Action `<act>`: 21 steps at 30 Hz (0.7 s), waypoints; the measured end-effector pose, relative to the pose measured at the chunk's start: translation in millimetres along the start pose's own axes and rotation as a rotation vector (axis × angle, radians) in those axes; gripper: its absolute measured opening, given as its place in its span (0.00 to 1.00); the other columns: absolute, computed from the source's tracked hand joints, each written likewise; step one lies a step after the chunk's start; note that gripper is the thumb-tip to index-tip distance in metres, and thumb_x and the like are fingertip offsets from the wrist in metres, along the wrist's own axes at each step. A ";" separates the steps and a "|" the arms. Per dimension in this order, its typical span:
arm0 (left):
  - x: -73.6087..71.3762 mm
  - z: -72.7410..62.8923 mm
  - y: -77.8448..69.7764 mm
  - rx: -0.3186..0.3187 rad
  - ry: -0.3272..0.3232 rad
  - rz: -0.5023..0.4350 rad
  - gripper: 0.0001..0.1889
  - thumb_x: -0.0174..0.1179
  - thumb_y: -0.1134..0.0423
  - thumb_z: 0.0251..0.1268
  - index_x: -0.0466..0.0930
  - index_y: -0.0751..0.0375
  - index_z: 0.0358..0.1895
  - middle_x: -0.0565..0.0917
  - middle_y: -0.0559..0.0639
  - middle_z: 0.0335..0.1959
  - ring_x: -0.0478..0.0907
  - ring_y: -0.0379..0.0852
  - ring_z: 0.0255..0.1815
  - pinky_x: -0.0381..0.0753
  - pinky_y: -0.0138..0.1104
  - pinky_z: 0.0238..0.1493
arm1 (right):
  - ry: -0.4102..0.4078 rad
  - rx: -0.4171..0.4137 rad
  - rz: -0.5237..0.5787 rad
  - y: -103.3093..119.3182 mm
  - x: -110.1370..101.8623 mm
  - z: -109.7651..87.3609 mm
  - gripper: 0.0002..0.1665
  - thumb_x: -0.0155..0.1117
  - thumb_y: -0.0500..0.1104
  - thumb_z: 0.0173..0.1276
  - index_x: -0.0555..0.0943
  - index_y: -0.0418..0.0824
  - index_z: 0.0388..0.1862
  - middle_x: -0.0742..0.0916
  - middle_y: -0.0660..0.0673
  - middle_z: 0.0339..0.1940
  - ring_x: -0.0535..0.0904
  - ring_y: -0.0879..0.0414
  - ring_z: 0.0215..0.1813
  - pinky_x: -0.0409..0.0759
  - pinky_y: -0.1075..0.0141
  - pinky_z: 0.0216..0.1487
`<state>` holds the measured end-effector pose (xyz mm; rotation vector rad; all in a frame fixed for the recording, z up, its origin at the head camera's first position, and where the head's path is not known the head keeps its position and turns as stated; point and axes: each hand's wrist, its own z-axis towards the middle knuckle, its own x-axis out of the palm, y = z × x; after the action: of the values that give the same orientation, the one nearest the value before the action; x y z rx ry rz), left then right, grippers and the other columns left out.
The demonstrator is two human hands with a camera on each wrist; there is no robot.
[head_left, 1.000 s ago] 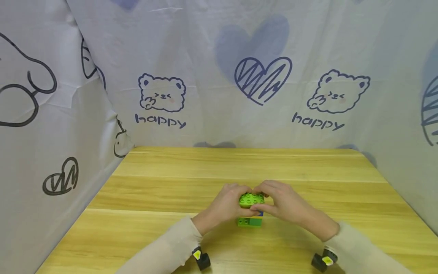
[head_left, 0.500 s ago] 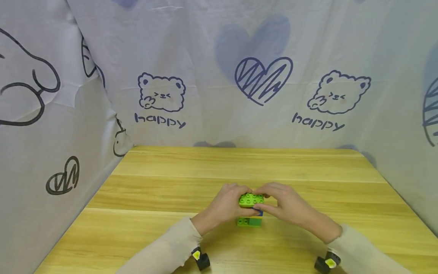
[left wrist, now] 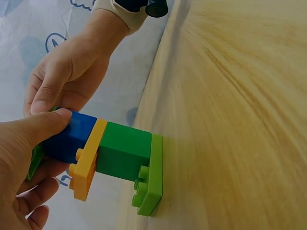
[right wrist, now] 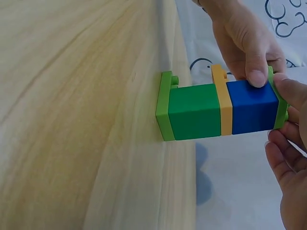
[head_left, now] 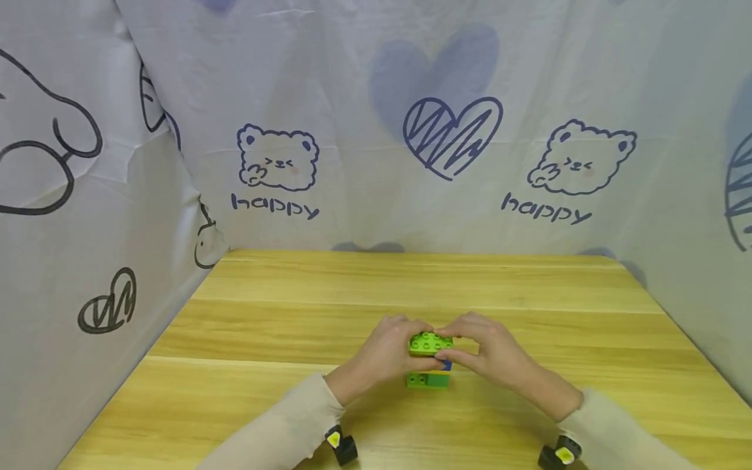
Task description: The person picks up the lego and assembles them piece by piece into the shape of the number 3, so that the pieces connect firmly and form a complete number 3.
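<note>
A tower of toy building bricks stands on the table. From bottom to top it has a light green plate [right wrist: 164, 105], a dark green block [right wrist: 195, 112], an orange plate [left wrist: 89, 160], a blue block [right wrist: 253, 106] and another light green plate [head_left: 431, 343], studs up. My left hand [head_left: 384, 349] pinches the blue block, its thumb across the near face; its far fingers are partly hidden. At the right end of the top plate, my right hand [head_left: 487, 346] pinches with thumb in front and fingers behind. The bottom and orange plates stick out leftward.
The wooden table [head_left: 282, 326] spreads around the tower. White printed cloth [head_left: 352, 98] hangs behind it and along both sides. Each wrist carries a small black camera mount [head_left: 343, 447] near the table's front.
My right thumb has drawn slightly rightward along the front of the top plate. Otherwise both hands stay nearly still on the brick tower.
</note>
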<state>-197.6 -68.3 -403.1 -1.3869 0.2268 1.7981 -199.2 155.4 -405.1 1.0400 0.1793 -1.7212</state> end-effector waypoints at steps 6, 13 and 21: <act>-4.6 -2.1 0.0 0.013 0.013 0.006 0.27 0.67 0.40 0.57 0.83 0.52 0.55 0.86 0.42 0.44 0.75 0.37 0.39 0.72 0.31 0.41 | -0.028 -0.018 0.013 -0.9 1.0 -1.3 0.19 0.78 0.41 0.54 0.86 0.45 0.47 0.87 0.55 0.40 0.81 0.60 0.42 0.82 0.63 0.41; -14.4 -7.0 3.1 0.074 0.048 0.020 0.27 0.56 0.40 0.68 0.79 0.55 0.61 0.84 0.44 0.51 0.77 0.42 0.48 0.77 0.35 0.50 | -0.022 0.013 0.022 0.3 2.4 -2.6 0.20 0.77 0.40 0.55 0.86 0.45 0.48 0.87 0.55 0.40 0.80 0.61 0.41 0.82 0.61 0.39; -21.5 -9.7 6.8 0.166 0.060 0.067 0.23 0.53 0.46 0.74 0.78 0.57 0.62 0.84 0.46 0.52 0.77 0.43 0.49 0.77 0.35 0.52 | -0.008 0.097 0.058 4.3 3.1 -4.1 0.19 0.77 0.43 0.57 0.86 0.46 0.49 0.86 0.57 0.42 0.80 0.63 0.44 0.83 0.59 0.41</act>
<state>-194.5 -89.0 -390.4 -1.3304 0.4491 1.7509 -193.6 153.9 -408.3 1.0989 0.0605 -1.6952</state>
